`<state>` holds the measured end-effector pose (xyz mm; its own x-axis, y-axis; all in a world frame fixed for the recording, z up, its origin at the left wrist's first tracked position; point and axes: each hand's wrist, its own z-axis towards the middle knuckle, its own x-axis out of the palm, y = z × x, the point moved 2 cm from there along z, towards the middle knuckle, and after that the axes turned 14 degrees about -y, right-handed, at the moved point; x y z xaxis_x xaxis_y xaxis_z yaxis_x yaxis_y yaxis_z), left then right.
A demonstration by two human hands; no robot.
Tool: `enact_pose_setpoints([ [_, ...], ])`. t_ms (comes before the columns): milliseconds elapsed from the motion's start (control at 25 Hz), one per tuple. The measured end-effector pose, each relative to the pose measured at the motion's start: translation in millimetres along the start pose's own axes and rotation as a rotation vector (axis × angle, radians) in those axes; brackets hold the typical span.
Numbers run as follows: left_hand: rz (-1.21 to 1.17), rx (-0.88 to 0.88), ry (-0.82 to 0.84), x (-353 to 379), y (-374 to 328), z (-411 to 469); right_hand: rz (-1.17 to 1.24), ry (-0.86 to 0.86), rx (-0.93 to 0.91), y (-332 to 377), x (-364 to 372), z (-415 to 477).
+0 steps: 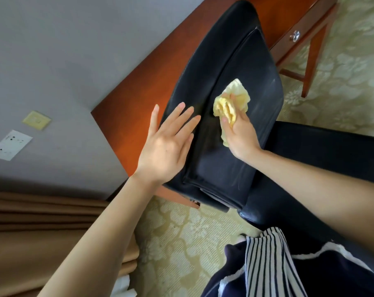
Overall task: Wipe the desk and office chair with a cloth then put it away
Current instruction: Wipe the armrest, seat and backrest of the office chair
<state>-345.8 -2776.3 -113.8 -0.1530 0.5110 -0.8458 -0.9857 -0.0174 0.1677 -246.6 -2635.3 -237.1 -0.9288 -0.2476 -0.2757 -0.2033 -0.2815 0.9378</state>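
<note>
Two hands are over the black chair [224,86]: nearer, on the left, the left hand [166,144] lies flat with fingers spread, holding nothing, against the cushion's edge. Just right and slightly farther, the right hand [239,133] grips the crumpled yellow cloth [231,103] against the cushion, which stretches away toward the wooden desk [139,99]. Unwiped leather probably lies straight ahead of the cloth.

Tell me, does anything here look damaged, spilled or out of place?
Nothing is spilled or broken. The black chair shows pale streaks on its leather, likely dust or wipe marks, near where the right hand presses the yellow cloth. The left hand lies flat on the chair's edge.
</note>
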Motion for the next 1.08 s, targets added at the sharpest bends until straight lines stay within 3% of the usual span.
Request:
enact_pose_setpoints([
  [120, -0.094, -0.039, -0.029, -1, 2, -5, 0.139, -0.038, -0.148, 22, 16, -42],
  [280, -0.096, -0.012, -0.024, -3, 0, -7, -0.019, 0.039, -0.544, 21, 27, -102],
  [440, 0.01, 0.032, -0.001, -1, -2, -6, -0.168, 0.168, -0.943, -11, 18, -106],
  [560, 0.093, 0.039, 0.062, 0, -3, -2, -0.213, 0.238, -1.074, -35, 10, -91],
  [680, 0.151, 0.066, 0.094, 0, -3, -3, -0.204, 0.337, -0.95, -56, 0, -77],
  [760, 0.216, 0.081, 0.104, 1, -6, -1, -0.2, 0.398, -0.677, -67, -10, -57],
  [880, 0.331, 0.068, 0.159, 12, -22, 11, -0.235, 0.333, -0.226, -74, -29, -6],
  [960, 0.37, 0.068, 0.224, 26, -35, 21, -0.185, 0.352, -0.124, -66, -36, 25],
  [1080, 0.373, 0.087, 0.324, 55, -47, 37, -0.089, 0.209, 0.138, -65, -36, 65],
])
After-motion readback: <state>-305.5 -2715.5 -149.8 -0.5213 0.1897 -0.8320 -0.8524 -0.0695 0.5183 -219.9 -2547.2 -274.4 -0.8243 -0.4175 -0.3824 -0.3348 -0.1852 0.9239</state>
